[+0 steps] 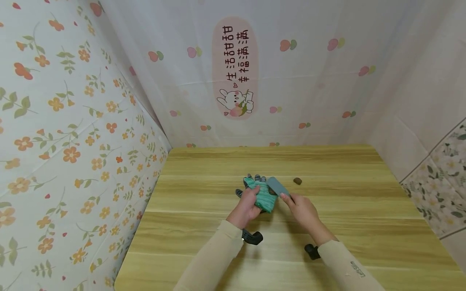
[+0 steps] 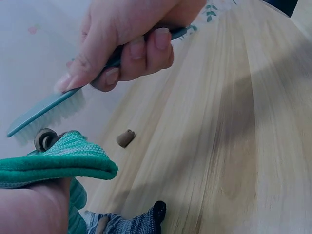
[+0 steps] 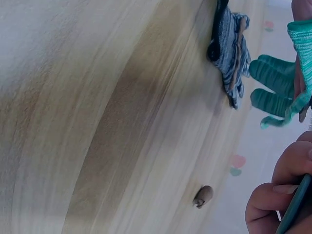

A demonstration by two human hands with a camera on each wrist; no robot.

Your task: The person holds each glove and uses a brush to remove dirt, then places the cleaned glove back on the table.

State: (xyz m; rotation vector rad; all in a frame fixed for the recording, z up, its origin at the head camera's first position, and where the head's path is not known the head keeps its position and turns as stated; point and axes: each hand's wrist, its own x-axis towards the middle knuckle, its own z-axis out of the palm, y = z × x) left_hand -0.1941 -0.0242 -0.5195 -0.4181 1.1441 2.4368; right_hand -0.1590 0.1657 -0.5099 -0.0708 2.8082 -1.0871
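My left hand [image 1: 248, 206] grips a green knit glove [image 1: 267, 200] above the table, thumb lying across its top. On that glove, in the left wrist view, sits a small brown curled piece [image 2: 45, 140]. In my right hand [image 1: 303, 210] is a brush [image 1: 278, 187] with a blue-green back, the thumb pressed along it. Its pale bristles [image 2: 58, 114] face down, close over the green glove and the brown piece. A grey-and-black knit glove [image 3: 229, 53] lies on the table beneath the green one, partly hidden in the head view.
Another small brown lump [image 1: 297, 181] lies on the wood-grain table [image 1: 346, 173], right of the brush. Black wrist mounts [image 1: 253, 237] hang under both forearms. A patterned cloth wall [image 1: 320, 93] stands behind the table, and a floral one [image 1: 73, 133] on the left.
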